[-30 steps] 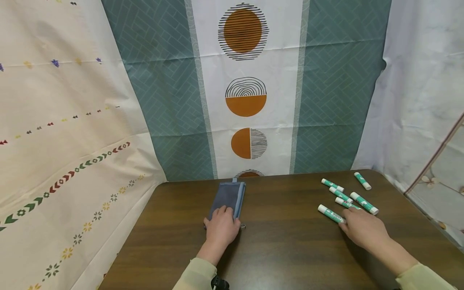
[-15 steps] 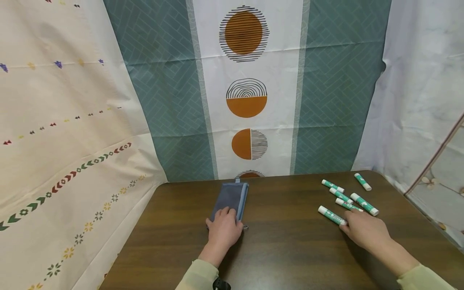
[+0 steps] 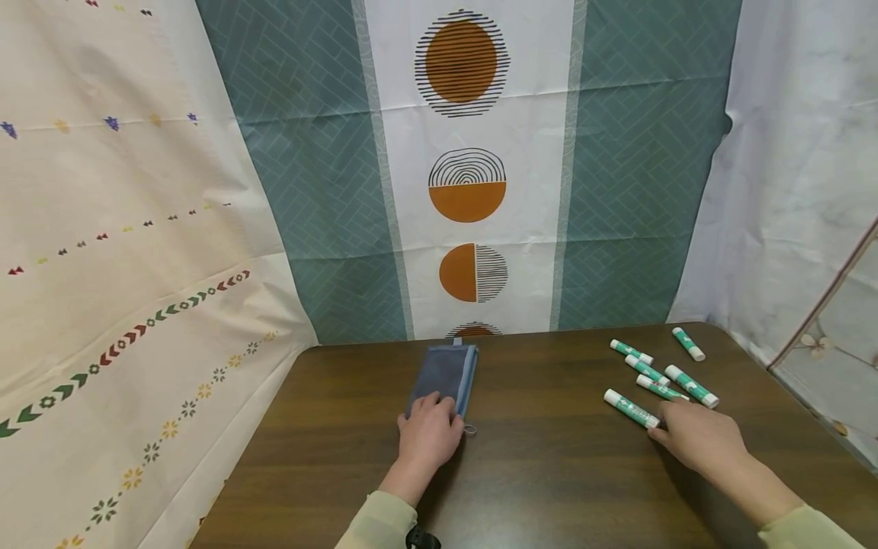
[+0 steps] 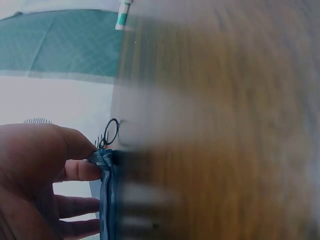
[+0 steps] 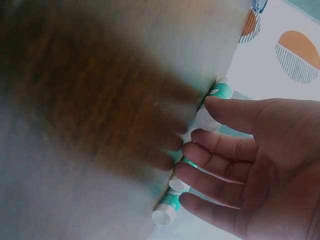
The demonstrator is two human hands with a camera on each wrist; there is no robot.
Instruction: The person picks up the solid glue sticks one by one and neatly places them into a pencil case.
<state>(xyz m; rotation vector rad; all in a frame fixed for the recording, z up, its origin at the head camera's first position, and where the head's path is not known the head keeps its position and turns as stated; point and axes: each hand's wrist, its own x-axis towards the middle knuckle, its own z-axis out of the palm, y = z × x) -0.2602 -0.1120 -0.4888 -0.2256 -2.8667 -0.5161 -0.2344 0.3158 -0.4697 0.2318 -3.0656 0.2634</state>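
Head view: L hand (image 3: 430,436), fingers clamped on pouch (image 3: 442,370); R hand (image 3: 703,436), well rt. of pouch, pinches grn/wht tube (image 3: 628,407).

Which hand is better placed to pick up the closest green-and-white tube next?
Probably the right hand: its thumb side is at one end of the closest tube. The left hand is farther away, gripping the pouch.
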